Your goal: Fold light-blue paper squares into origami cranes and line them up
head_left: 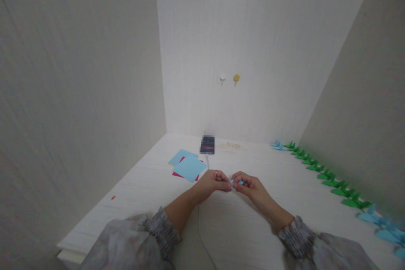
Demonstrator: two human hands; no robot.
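Between my two hands is a small folded piece of light blue paper [238, 182], mostly hidden by the fingers. My left hand [215, 182] pinches its left end between thumb and fingers, and a ring shows on one finger. Thumb and fingertips of my right hand [248, 184] close on the other end, close beside the left fingertips. Both hands are just above the white table [152, 211]. Left of my left hand lie square sheets of light blue paper [190, 168], with red sheets [177, 175] poking out beneath them.
A phone-like dark device [207, 145], blurred out, stands by the back wall, with a white cable [202, 236] running toward me. Green folded paper figures [329, 179] line the right side, with blue ones [389, 232] at the near end. Two hooks [236, 78] hang on the wall.
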